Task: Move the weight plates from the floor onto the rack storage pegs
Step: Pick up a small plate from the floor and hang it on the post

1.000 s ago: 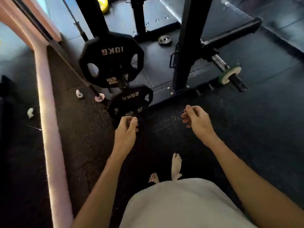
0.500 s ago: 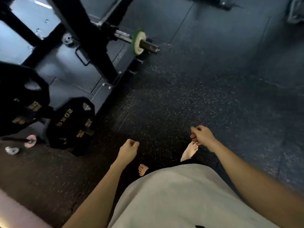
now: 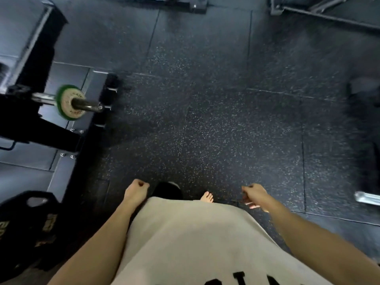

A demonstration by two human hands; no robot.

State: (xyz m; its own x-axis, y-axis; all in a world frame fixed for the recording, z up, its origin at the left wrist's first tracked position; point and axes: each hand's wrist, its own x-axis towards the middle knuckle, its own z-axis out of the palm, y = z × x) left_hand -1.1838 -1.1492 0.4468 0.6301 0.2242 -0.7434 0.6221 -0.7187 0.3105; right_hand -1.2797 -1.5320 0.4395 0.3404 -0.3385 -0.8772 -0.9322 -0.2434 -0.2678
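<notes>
**Empty-handed between plates, with one black plate at the near left**

The person stands barefoot on the speckled rubber floor (image 3: 226, 130). The left hand (image 3: 136, 189) is curled into a loose fist with nothing in it. The right hand (image 3: 254, 195) is also curled, and whether it holds anything cannot be told from the blur at its fingers.

One black weight plate (image 3: 30, 225) shows at the near left edge, with a grip cut-out near its rim and pale lettering too smeared to read. Whether it sits on a peg cannot be seen here. One small green-rimmed plate (image 3: 70, 102) sits on a steel bar (image 3: 86, 105) at the left, beside the black rack frame (image 3: 30, 124).

By its look, the black plate is probably heavy, rigid and rubber-coated, so not slippery. The cut-outs at the rim seem the best hold, preferably with both hands, since a drop would threaten the bare feet.

Count: two plates in view, one bar, two hands. A dark blurred shape at the far right cannot be identified.
</notes>
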